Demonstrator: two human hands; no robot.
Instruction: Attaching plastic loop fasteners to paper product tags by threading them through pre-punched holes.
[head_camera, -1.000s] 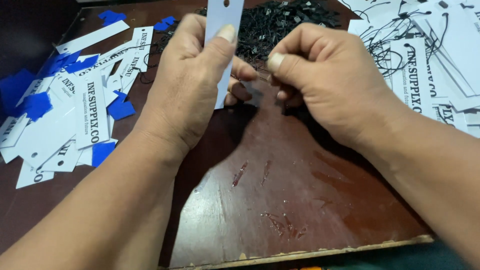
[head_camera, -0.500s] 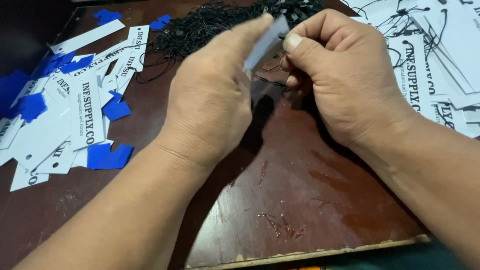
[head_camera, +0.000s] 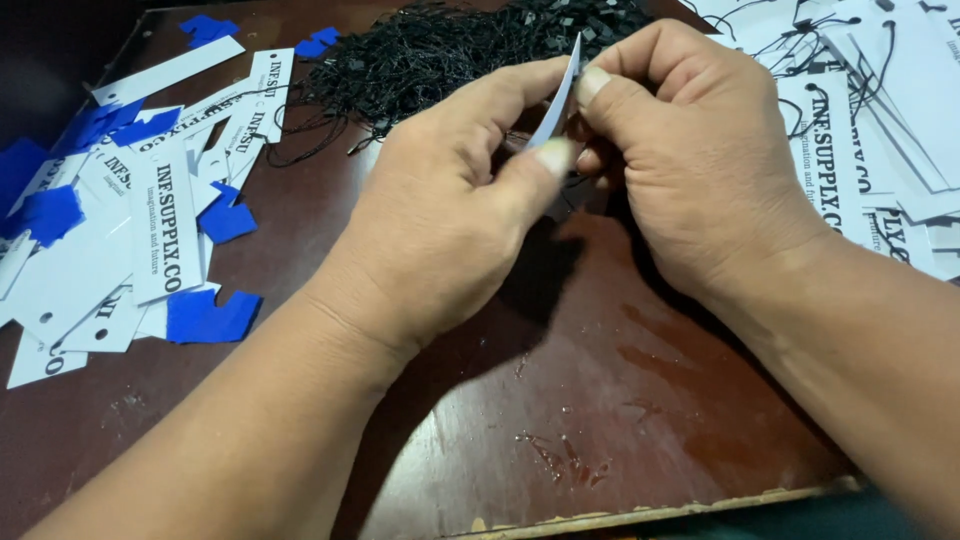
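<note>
Tag (head_camera: 560, 95) edge-on, I'm pinching it between left hand (head_camera: 450, 215) and right hand (head_camera: 690, 160); unstrung tags (head_camera: 150, 230) piling left, strung ones (head_camera: 880, 110) right.

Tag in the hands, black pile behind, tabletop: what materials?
Tag: thin matte white card, probably paper; it bows between the left hand and right hand. Black pile: fine cord, likely with plastic ends. Tabletop: glossy reddish-brown, seemingly varnished wood, chipped edge.

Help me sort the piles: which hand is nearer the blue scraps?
Left. The left hand is mid-table, just right of the blue scraps. The right hand lies farther right, beyond the white tag both hands pinch.
</note>
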